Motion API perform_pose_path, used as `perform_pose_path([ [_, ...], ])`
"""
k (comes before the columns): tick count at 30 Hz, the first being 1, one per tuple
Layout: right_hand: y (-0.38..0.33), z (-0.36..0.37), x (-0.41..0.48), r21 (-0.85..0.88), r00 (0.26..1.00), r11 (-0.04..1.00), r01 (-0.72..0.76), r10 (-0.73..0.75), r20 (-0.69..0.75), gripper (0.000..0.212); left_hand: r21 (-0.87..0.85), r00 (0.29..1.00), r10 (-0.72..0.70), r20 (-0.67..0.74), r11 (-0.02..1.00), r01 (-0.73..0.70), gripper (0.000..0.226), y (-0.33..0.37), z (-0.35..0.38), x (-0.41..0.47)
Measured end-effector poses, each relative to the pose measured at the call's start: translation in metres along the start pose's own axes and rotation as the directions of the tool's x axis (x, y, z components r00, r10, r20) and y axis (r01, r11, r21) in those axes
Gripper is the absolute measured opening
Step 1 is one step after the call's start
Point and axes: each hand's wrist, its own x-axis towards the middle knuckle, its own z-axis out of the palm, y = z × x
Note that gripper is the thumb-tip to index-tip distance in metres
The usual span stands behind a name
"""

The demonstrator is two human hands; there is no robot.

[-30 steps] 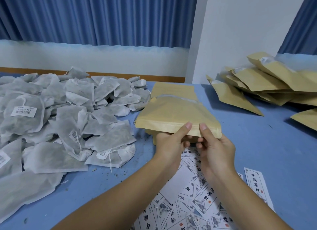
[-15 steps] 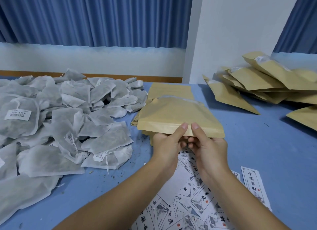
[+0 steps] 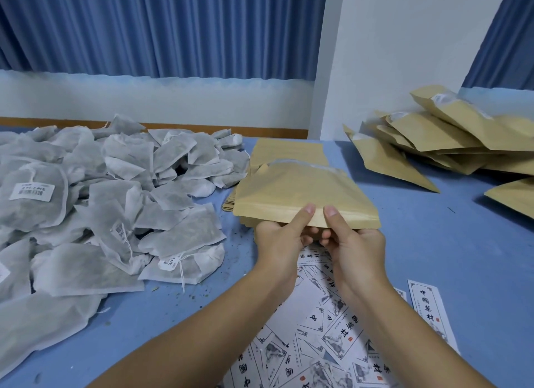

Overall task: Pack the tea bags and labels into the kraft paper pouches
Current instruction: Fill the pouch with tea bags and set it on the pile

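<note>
2 hands, left hand (image 3: pixel 277 238) and right hand (image 3: pixel 358 244), pinch the kraft paper pouch (image 3: pixel 300 191) at its near edge, above the pouch stack (image 3: pixel 286 152) on the counter (image 3: pixel 433 243). Likely light, floppy; grip edges.

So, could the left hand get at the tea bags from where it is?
Probably, once it lets go: the left hand pinches the pouch, but the tea bags lie just to its left, nothing between.

1. A long blue pleated curtain (image 3: pixel 161 26) hangs at the back.
2. A plain white wall (image 3: pixel 404 40) stands beside it.
3. The flat blue tabletop (image 3: pixel 433 243) has small dark crumbs (image 3: pixel 199 293) on it.
</note>
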Motion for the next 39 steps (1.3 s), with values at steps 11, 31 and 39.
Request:
perform_pose_path([
  [11,0.002,-0.001,-0.001,-0.018,0.996,0.998,-0.063,0.064,0.055,0.009,-0.041,0.999,-0.029,0.014,0.999,0.030,0.018,0.001,-0.002,0.001],
  [31,-0.002,0.006,-0.005,0.038,0.997,0.996,-0.076,0.076,-0.006,0.010,0.029,0.999,-0.046,-0.015,0.998,0.047,0.027,0.001,0.000,0.001],
  [39,-0.005,-0.001,0.000,0.035,0.992,0.991,-0.126,0.127,-0.023,0.008,-0.039,0.997,-0.078,0.019,0.996,0.079,0.006,-0.001,-0.002,0.000],
])
